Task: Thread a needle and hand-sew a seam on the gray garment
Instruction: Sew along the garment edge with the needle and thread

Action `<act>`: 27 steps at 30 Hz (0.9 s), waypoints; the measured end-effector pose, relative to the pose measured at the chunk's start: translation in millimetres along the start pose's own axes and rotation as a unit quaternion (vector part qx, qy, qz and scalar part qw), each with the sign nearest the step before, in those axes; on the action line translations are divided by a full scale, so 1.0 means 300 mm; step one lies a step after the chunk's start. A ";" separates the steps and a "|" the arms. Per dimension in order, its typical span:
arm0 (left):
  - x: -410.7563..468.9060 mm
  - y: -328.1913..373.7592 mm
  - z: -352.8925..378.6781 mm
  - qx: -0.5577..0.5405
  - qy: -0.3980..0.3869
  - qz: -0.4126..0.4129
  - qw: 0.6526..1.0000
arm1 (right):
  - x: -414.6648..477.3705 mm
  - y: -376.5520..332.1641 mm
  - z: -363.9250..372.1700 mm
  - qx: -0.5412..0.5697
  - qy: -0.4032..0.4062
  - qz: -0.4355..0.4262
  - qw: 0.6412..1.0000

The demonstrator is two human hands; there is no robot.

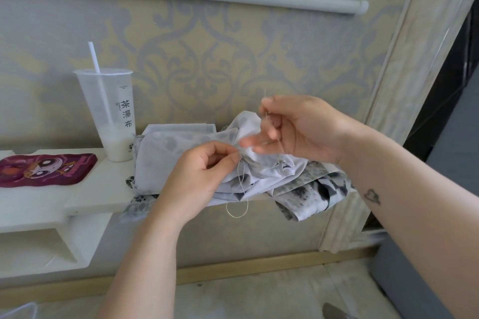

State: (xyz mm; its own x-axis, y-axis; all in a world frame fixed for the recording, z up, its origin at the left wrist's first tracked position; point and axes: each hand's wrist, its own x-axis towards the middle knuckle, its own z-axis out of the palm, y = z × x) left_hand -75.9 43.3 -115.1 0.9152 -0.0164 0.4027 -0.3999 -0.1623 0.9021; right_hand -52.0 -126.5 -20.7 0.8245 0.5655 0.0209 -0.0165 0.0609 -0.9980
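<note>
The gray patterned garment (166,153) lies bunched on the white shelf (98,189), part of it hanging over the front edge. My left hand (202,176) pinches a fold of the fabric at the seam. A pale thread (239,204) loops down below that pinch. Just above and to the right, my right hand (295,127) holds a thin needle (266,109) between thumb and forefinger, its tip pointing up. The other fingers of that hand are spread and blurred.
A tall plastic cup (111,114) with a straw and some milky drink stands at the shelf's back left. A maroon cartoon phone case (44,168) lies at the far left. Patterned wallpaper is behind, with a door frame (388,101) on the right.
</note>
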 end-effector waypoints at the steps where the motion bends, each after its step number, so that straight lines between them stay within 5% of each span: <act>1: -0.001 -0.002 0.000 0.004 -0.001 -0.002 1.000 | 0.007 0.007 -0.002 0.071 0.006 -0.016 0.997; 3: -0.002 -0.005 -0.001 0.011 -0.002 -0.005 1.000 | 0.024 0.020 -0.010 0.118 0.043 -0.049 0.991; 5: -0.001 -0.006 -0.002 0.014 -0.002 -0.010 1.000 | 0.028 0.030 -0.015 -0.047 0.121 -0.098 0.987; 7: -0.001 -0.006 -0.004 0.013 -0.003 -0.014 1.000 | 0.025 0.044 -0.009 -0.294 0.188 -0.146 0.926; 11: 0.000 -0.004 -0.009 0.013 -0.001 -0.015 1.000 | 0.033 0.065 -0.004 -0.599 0.139 -0.135 0.777; 12: 0.001 -0.003 -0.010 0.014 -0.001 -0.015 1.000 | 0.032 0.061 -0.006 -0.608 0.130 -0.116 0.775; 14: 0.001 -0.002 -0.012 0.014 0.001 -0.019 1.000 | 0.020 0.043 -0.007 -0.507 0.099 -0.061 0.854; 16: 0.000 -0.002 -0.014 0.013 0.002 -0.022 1.000 | 0.010 0.024 0.000 -0.250 0.057 -0.012 0.967; 17: -0.003 -0.001 -0.014 0.013 0.002 -0.023 1.000 | 0.008 0.020 0.003 -0.116 0.043 -0.005 0.992; 19: -0.007 -0.001 -0.016 0.014 0.003 -0.026 1.000 | 0.025 0.023 -0.005 0.043 0.061 -0.035 0.997; 21: -0.007 -0.002 -0.018 0.019 0.005 -0.029 0.999 | 0.048 0.031 -0.013 0.047 0.136 -0.087 0.986; 24: -0.003 -0.004 -0.017 0.023 0.007 -0.033 0.999 | 0.066 0.060 -0.027 -0.107 0.260 -0.150 0.948; 27: -0.001 -0.005 -0.018 0.023 0.009 -0.038 0.999 | 0.045 0.083 -0.008 -0.281 0.286 -0.176 0.899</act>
State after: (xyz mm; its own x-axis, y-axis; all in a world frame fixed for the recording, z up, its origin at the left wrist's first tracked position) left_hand -75.9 48.8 -115.8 0.9416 0.0152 0.3364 -0.3261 -0.2079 0.9222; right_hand -39.9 -119.4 -45.5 0.8815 0.0669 0.4674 0.4577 -0.3636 -0.8113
